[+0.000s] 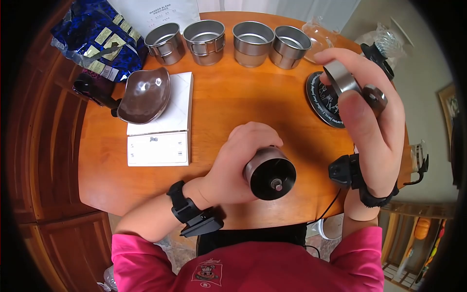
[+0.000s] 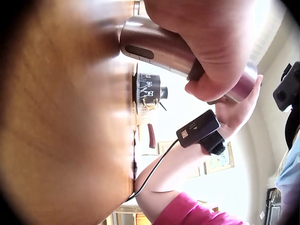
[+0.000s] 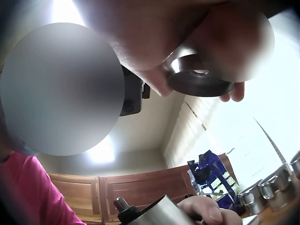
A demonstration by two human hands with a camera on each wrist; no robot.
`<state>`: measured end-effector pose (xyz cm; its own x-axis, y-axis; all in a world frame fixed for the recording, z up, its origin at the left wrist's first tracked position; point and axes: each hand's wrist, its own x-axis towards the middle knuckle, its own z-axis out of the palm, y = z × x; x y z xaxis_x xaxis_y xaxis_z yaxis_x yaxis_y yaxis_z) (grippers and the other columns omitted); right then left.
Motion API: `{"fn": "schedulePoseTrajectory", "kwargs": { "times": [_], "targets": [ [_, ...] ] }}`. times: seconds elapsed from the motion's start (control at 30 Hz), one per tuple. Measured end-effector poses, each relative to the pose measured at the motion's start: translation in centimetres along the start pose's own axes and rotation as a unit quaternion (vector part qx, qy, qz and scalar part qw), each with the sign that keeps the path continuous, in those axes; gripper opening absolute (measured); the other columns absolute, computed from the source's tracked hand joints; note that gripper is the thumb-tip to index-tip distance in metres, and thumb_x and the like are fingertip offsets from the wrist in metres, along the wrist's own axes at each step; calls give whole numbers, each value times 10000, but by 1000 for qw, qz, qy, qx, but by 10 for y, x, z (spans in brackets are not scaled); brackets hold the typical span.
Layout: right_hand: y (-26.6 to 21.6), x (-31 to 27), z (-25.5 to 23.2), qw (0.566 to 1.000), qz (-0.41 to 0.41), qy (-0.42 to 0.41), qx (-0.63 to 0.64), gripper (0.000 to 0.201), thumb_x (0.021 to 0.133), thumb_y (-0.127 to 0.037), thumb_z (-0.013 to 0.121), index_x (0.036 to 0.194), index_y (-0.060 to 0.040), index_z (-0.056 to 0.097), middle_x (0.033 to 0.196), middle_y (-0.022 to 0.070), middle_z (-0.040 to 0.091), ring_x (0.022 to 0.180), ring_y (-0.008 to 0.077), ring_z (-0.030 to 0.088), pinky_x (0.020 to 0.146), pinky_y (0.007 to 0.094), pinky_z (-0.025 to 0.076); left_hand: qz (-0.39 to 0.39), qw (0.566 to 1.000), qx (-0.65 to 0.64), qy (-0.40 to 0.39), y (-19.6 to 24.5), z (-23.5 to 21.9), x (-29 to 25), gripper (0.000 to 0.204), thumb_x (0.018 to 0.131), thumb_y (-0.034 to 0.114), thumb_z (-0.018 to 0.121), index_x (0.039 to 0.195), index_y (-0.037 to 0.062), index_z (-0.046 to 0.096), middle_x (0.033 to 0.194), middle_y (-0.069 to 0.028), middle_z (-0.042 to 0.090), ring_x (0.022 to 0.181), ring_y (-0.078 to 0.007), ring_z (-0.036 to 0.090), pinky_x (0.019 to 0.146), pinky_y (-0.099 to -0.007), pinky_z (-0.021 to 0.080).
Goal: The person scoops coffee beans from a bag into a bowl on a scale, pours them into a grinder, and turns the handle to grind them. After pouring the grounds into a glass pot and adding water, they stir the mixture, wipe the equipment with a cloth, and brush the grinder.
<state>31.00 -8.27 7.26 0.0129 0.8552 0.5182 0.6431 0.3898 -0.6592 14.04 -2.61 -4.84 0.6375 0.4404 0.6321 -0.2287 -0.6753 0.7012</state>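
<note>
In the head view my left hand (image 1: 233, 160) grips a metal hand coffee grinder (image 1: 270, 170) near the table's front edge. The grinder's top is uncovered, showing a dark inside with a central shaft. Its slotted side window shows in the left wrist view, where fingers wrap the cylinder (image 2: 159, 44). Up to the right, my right hand (image 1: 374, 119) holds the round metal grinder lid (image 1: 339, 75) between thumb and fingers, apart from the body. A dark round knob (image 1: 375, 99) sits by the lid among the fingers. The lid's underside (image 3: 199, 77) faces the right wrist camera.
A brown dish (image 1: 146, 95) rests on a white scale (image 1: 158, 151) at the left. Several steel cups (image 1: 204, 44) line the back, beside a blue bag (image 1: 99, 41). A black printed round plate (image 1: 318, 100) lies right, partly behind the right hand. A cable (image 1: 332, 204) hangs at the front edge.
</note>
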Motion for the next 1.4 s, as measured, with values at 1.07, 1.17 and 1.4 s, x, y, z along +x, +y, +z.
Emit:
{"fn": "schedulePoseTrajectory", "kwargs": {
  "times": [1.07, 1.17, 1.4],
  "targets": [
    [8, 2, 5, 992, 53, -92, 69, 361, 753, -201, 591, 1059, -13, 562, 895, 9, 489, 802, 95, 432, 714, 204, 316, -13, 998, -14, 64, -1, 4, -2, 665, 597, 95, 803, 1126, 49, 403, 1069, -113, 489, 951, -213, 508, 823, -312, 417],
    [9, 1, 6, 992, 52, -97, 67, 361, 753, -193, 594, 1065, -14, 556, 871, -1, 468, 782, 85, 416, 690, 199, 305, 13, 998, -2, 68, -2, 4, -2, 664, 597, 98, 803, 1126, 48, 405, 1073, -119, 490, 961, -221, 506, 822, -313, 416],
    [13, 3, 4, 992, 41, -106, 48, 340, 778, -188, 586, 1075, -24, 553, 868, -4, 464, 778, 81, 410, 689, 198, 304, 15, 996, 66, 61, -1, 1, -2, 634, 597, 105, 790, 1112, 37, 426, 1069, -118, 493, 943, -230, 502, 803, -310, 418]
  ]
}}
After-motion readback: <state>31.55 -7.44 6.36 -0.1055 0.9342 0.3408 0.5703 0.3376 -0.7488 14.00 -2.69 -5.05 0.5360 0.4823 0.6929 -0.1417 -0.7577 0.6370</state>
